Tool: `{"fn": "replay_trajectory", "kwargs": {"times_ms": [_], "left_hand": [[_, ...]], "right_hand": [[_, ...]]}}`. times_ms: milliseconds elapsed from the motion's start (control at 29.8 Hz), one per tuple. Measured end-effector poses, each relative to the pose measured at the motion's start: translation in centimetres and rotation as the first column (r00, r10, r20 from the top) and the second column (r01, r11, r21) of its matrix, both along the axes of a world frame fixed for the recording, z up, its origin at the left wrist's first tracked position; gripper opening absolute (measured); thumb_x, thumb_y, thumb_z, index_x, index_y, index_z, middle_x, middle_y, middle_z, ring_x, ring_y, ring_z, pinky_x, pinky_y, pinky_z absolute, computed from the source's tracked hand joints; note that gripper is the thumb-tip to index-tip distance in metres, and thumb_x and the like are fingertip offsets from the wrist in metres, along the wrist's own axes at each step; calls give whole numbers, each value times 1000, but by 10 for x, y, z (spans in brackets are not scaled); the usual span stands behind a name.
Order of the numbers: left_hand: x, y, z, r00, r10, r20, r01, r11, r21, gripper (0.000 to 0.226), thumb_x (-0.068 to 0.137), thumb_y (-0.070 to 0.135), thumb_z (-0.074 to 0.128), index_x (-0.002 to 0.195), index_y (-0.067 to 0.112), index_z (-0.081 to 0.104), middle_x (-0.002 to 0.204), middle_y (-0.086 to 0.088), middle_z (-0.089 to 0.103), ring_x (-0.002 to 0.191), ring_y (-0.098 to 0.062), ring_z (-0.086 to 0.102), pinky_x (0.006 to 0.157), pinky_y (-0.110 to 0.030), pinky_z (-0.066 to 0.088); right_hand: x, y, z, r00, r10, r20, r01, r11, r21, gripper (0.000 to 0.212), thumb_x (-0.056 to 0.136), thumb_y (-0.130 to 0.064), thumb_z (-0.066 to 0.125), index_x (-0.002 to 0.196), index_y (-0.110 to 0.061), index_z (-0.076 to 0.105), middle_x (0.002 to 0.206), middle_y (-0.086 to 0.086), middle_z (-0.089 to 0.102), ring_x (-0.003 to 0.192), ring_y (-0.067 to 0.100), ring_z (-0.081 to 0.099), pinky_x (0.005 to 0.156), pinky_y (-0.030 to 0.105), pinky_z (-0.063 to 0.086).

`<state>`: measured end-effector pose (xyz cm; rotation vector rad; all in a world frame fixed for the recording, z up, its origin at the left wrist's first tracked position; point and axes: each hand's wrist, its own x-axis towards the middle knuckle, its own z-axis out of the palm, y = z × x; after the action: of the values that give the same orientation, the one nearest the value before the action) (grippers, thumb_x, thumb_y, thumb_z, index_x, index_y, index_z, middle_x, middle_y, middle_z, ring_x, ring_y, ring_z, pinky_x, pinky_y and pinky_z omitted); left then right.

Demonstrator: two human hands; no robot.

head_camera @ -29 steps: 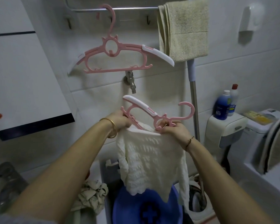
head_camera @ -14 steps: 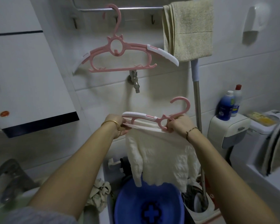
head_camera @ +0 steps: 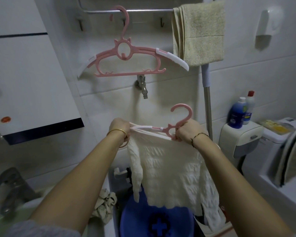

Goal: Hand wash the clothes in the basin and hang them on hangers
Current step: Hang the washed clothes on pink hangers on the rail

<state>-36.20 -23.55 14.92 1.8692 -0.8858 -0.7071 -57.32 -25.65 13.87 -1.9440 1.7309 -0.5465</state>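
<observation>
Above the blue basin (head_camera: 138, 218), both hands raised: left hand (head_camera: 119, 128) pinching white garment (head_camera: 169, 170), right hand (head_camera: 188, 132) gripping pink hanger (head_camera: 167, 130).

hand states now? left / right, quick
Left hand: pinching the white garment at the hanger tip.
Right hand: gripping the hanger at its ring.

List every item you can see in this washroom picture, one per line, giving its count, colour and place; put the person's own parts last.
hanger: 1, pink and white, held, white garment going on
spare hanger: 1, pink and white, on rail
garment: 1, white, over basin
basin: 1, blue, bottom centre
towel: 1, beige, on rail
tap: 1, metal, on wall
bottles: 2, blue, white, right ledge
rag: 1, beige, left of basin
left hand: grips garment and hanger end
right hand: grips hanger neck
</observation>
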Motion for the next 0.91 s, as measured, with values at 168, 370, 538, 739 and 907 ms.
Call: {"fn": "replay_trajectory", "kwargs": {"times_ms": [168, 370, 538, 739, 907], "left_hand": [[-21, 12, 11, 831, -189, 523, 248, 968, -45, 14, 89, 12, 47, 76, 14, 52, 79, -5, 55, 80, -25, 51, 68, -26, 39], [-28, 28, 33, 661, -587, 468, 591, 791, 158, 11, 85, 15, 62, 95, 14, 66, 77, -2, 61, 72, -14, 57, 62, -20, 45], [-18, 24, 24, 243, -468, 850, 492, 814, 308, 32, 90, 37, 58, 119, 25, 62, 109, -2, 49, 112, -22, 44, 93, -30, 34], [-27, 16, 17, 263, -483, 835, 578, 772, 265, 18, 94, 29, 52, 102, 15, 59, 105, -8, 61, 98, -29, 56, 76, -35, 43], [-10, 17, 19, 414, -397, 819, 577, 810, 102, 15, 90, 26, 60, 99, 15, 65, 95, -7, 65, 90, -27, 58, 76, -34, 44]], "right_hand": [[7, 3, 4, 1000, 13, -14, -13, 1000, -5, 27, 76, -9, 56, 60, -29, 47, 70, -3, 54, 74, 19, 56, 71, 34, 50], [-5, 0, 5, 990, -6, 144, 14, 999, -50, 18, 66, -5, 59, 58, -21, 56, 70, 4, 63, 78, 30, 64, 76, 44, 57], [-8, -4, 3, 984, 29, 175, -18, 998, -65, 15, 61, -2, 59, 50, -13, 59, 71, 14, 68, 80, 36, 65, 77, 49, 56], [-10, 0, 15, 917, 295, 267, -267, 954, -136, 18, 77, 7, 60, 76, -11, 60, 76, 4, 60, 70, 16, 54, 68, 31, 47], [-47, -7, 8, 911, 330, 247, -296, 941, -164, 24, 80, -17, 74, 103, -13, 66, 93, -1, 65, 80, 7, 61, 65, 8, 48]]}}
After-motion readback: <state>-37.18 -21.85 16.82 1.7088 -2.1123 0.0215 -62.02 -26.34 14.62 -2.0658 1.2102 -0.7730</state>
